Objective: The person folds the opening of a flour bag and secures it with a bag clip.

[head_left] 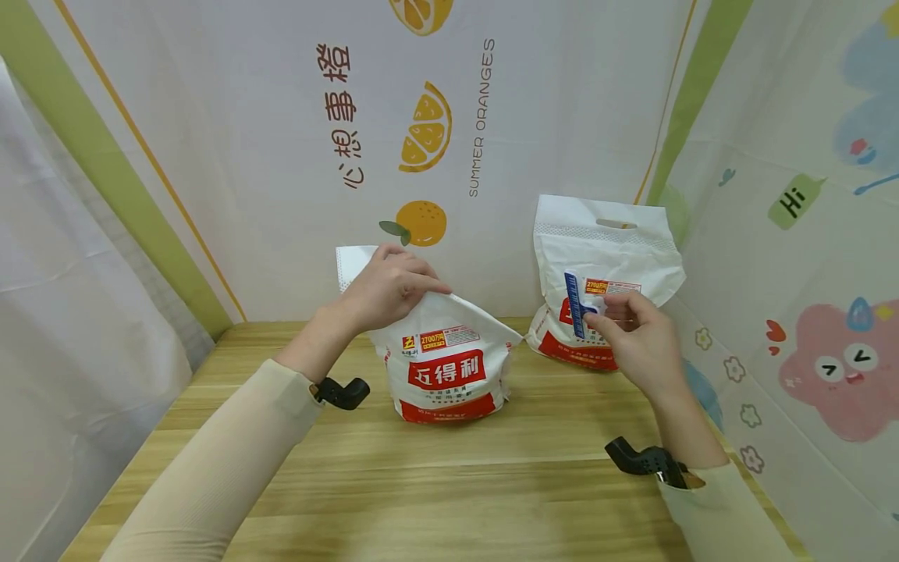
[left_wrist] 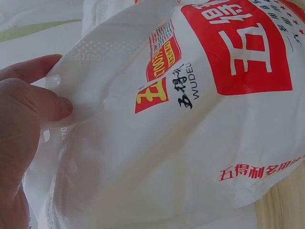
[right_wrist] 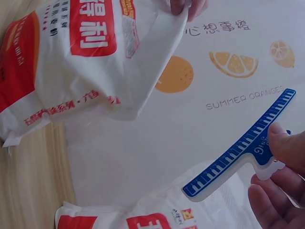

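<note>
A white flour bag [head_left: 449,375] with red labels stands on the table, its top slanting down to the right. My left hand [head_left: 395,285] grips this bag's top edge; in the left wrist view the thumb [left_wrist: 57,107] presses on the plastic. Between the thumb and fingers of my right hand [head_left: 642,339] is a blue and white sealing clip [head_left: 576,304] with a piano-key pattern. The right wrist view shows the long clip [right_wrist: 238,148] apart from both bags, pinched at its handle. Whether the clip's jaws are parted cannot be seen.
A second white flour bag [head_left: 604,242] with a handle slot stands at the back right, behind my right hand. The wooden table [head_left: 421,499] meets a printed cloth [head_left: 281,234] at the back and another cloth [head_left: 772,273] at the right.
</note>
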Available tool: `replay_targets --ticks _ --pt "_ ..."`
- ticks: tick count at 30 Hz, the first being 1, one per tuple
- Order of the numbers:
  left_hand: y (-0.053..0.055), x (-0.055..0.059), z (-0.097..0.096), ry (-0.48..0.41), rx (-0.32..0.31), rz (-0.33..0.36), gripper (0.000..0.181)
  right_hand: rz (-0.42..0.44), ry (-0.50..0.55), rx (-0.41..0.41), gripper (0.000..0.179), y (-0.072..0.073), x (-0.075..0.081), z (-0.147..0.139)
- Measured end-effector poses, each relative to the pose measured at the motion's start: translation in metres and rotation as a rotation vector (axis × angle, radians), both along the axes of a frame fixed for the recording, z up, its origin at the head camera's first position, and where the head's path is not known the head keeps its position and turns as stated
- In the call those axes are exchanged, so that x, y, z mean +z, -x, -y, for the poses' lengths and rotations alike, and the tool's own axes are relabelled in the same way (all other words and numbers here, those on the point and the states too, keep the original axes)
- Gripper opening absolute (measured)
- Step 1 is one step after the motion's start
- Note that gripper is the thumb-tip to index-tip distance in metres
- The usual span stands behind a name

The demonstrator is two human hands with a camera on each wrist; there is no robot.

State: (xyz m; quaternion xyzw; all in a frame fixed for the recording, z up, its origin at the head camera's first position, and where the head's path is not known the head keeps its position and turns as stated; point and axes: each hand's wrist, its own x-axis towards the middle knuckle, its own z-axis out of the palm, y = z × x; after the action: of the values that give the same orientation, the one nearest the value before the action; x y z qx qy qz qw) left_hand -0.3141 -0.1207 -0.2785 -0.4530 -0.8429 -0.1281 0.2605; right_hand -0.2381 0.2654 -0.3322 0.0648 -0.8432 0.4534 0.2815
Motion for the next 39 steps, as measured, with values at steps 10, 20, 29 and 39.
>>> replay_targets --ticks 10,20,29,39 --pt "0.000 0.000 0.000 -0.007 -0.004 0.001 0.029 -0.087 -0.091 0.032 0.021 0.002 0.014 0.022" --pt "-0.002 0.001 -0.001 -0.007 -0.007 0.002 0.029 -0.166 -0.151 0.045 0.011 0.005 0.017 0.037" --pt "-0.003 0.001 -0.001 -0.005 -0.001 0.008 0.028 -0.154 -0.171 0.112 0.012 0.009 0.016 0.053" --pt "-0.003 0.002 -0.001 -0.003 0.012 0.022 0.026 -0.098 -0.301 0.179 0.012 0.018 0.008 0.075"
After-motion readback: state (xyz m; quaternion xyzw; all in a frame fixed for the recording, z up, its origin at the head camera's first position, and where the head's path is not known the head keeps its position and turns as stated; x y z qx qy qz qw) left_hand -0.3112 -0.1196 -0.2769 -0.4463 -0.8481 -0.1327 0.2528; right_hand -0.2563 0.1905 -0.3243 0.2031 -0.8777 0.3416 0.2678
